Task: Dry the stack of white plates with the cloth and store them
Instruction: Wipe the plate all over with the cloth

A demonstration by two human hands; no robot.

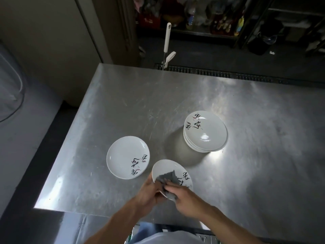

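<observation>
Steel bench [123, 103], worn and scratched, lit from the right. Notes from my feed:

- Held plate [165, 168]: tilted, lifted off the bench at the near edge, between the two hands. Left hand [149, 192] grips its near-left rim, fingers curled under. Right hand [186, 194] holds the bunched grey cloth [168, 178] against the plate's face, close to the printed characters. I read this as drying in progress on this one.
- Single plate [123, 155]: lies flat, face up, to the left of the held plate and just apart from it. Probably the dried pile's first member, though I cannot confirm dryness from here.
- Stack [205, 132]: farther off and to the right, well apart from the hands. Judged as waiting its turn.

Count: one cloth; one plate in hand; one plate lying alone; stack shows roughly four or five rims, exact number unclear to me.

Progress, my estimate: early. One plate likely done, one being wiped, the stack untouched. No plate stored; where they are to be stored is not evident in view.
</observation>
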